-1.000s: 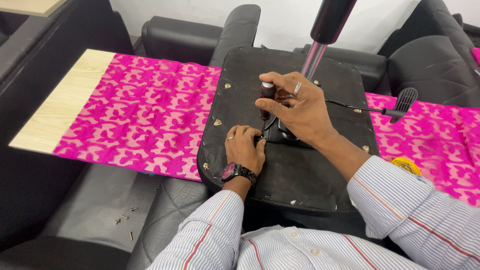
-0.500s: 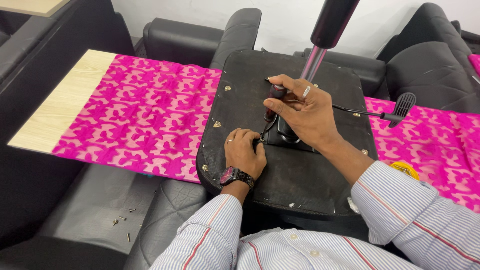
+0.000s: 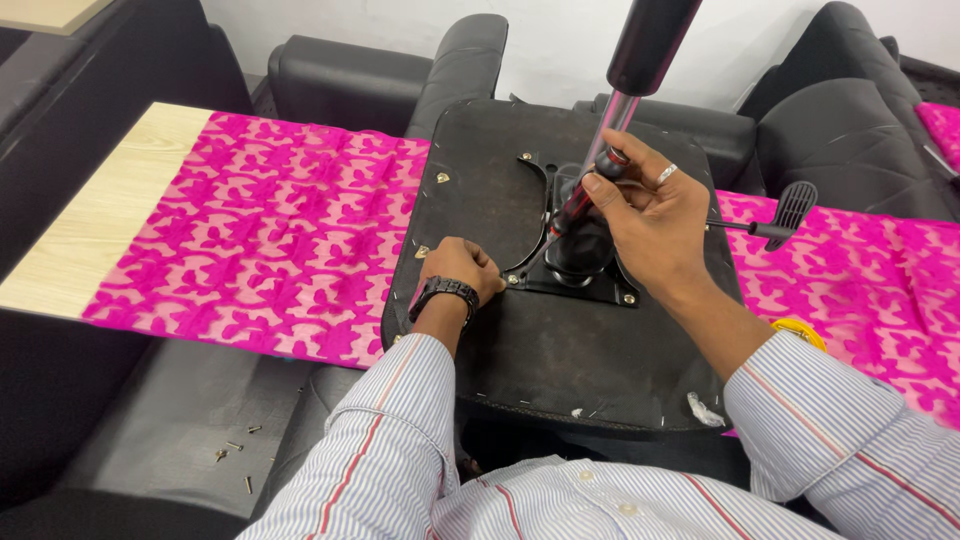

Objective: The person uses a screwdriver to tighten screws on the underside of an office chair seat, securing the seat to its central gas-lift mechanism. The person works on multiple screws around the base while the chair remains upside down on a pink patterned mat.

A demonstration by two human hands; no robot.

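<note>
Screwdriver [image 3: 585, 200] clenched in right hand [image 3: 650, 225], tip slanting toward 7 o'clock onto mounting plate [image 3: 575, 285] at centre of upturned chair seat [image 3: 560, 350]. Left hand [image 3: 462, 268] pinches plate's corner screw at 9 o'clock. Pink cloth [image 3: 270, 240] beneath seat.

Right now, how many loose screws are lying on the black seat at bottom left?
4 visible, in one cluster on the black sofa cushion by the left elbow: two near the top, one left, one lowest. Others may hide under the striped sleeve.

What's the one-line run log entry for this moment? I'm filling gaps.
right hand: grips screwdriver | left hand: steadies tip at mounting plate | upturned chair seat: on pink cloth
</note>
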